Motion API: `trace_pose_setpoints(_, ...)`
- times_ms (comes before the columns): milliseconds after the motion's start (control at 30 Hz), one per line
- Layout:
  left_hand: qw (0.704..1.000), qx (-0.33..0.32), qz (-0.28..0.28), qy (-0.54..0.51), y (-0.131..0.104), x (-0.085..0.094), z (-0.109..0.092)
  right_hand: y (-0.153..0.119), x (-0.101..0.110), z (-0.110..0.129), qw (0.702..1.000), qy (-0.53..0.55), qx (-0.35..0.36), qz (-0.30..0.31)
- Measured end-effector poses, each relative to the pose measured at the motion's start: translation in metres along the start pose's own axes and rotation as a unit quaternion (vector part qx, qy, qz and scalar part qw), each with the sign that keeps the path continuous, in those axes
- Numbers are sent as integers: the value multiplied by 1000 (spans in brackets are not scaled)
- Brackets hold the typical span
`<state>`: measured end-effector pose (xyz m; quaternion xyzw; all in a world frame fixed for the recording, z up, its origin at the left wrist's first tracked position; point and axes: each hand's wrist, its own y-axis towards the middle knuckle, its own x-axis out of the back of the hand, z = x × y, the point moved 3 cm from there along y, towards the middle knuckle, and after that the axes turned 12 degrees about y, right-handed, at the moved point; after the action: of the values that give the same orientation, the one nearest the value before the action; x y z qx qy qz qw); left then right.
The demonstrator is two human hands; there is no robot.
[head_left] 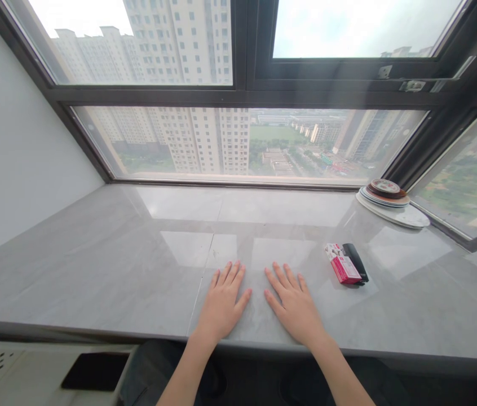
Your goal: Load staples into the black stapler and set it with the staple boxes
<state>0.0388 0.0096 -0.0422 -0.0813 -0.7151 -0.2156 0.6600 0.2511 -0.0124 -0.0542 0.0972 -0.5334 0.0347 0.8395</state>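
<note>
Plainly, both hands lie palm down on the grey, glossy counter, close to its near edge. On the left hand the fingers are fanned a little and the thumb reaches in toward the middle; its grip is spread flat, with only the counter under it. Opposite, the right hand mirrors it, fingers apart and pointing toward the far edge, its grip just as loose and flattened. A gap of bare stone separates the two thumbs. Both wrists pass over the near edge.

Beyond the right hand, toward the counter's right side and well in from the near edge, a red-and-white box lies at a slant. Along its right side rests a black item, seemingly touching it; what it is I cannot tell. Up in the far right corner sits a stack of plates, the topmost brown-rimmed, on a broad pale round piece beside the window frame.

A thin seam crosses the counter from the far edge to the near one, passing just left of the left hand. Below the near edge, at left, a dark rectangle shows on a pale surface.
</note>
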Motion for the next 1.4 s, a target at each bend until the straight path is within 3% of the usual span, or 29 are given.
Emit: trace_pose_setpoints(1400, 1000, -2, 1, -1, 1, 0, 2, 2, 2, 1, 1000, 6, -1, 7)
